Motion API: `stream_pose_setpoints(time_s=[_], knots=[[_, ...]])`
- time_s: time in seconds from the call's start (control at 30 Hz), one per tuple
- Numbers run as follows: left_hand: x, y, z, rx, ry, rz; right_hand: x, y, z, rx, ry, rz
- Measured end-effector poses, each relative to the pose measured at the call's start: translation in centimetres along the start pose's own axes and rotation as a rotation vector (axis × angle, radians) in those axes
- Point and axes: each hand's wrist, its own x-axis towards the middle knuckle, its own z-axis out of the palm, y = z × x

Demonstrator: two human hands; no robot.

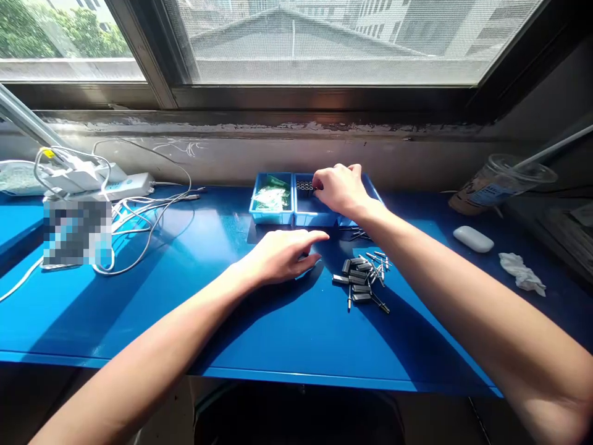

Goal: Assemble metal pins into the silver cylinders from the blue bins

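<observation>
Your right hand [340,188] reaches into the middle blue bin [311,213] near the centre of the frame, fingers curled down over the small dark parts [304,185] inside; whether it grips one you cannot tell, since the fingertips are hidden. Your left hand [282,254] lies palm down on the blue table [194,309] just below the bins, fingers loosely extended and narrow, covering something pale blue at its lower edge; what that is cannot be made out. To the right of this hand sits a loose pile of small dark blocks and metal pins [364,278], well short of the table's front edge. The left blue bin [272,199] touches the middle one and holds green-tinted packets; a third bin is mostly hidden behind your right wrist. Toward the left of the frame lie a white power strip [132,184] and tangled white cables [139,216]; at the right a white oval case [473,238], a crumpled tissue [522,272] and a plastic cup [503,183] lying on its side.
</observation>
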Motion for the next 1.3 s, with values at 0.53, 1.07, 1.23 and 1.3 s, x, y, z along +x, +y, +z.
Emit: stream_pose_setpoints(time_s=[0.53,1.07,1.23,1.3], knots=[[0.0,0.3,-0.2,0.038,-0.076,-0.027,0.8,-0.7,-0.4,-0.134,-0.126,0.047],[0.0,0.3,-0.1,0.039,-0.063,-0.004,1.3,-0.4,-0.1,-0.069,-0.097,0.073],[0.0,0.2,-0.1,0.07,-0.066,-0.005,-2.4,-1.8,-2.8,0.077,0.124,-0.059],[0.0,0.2,-0.1,0.061,-0.061,0.002,-5.1,-2.6,-4.1,0.106,0.115,-0.092]])
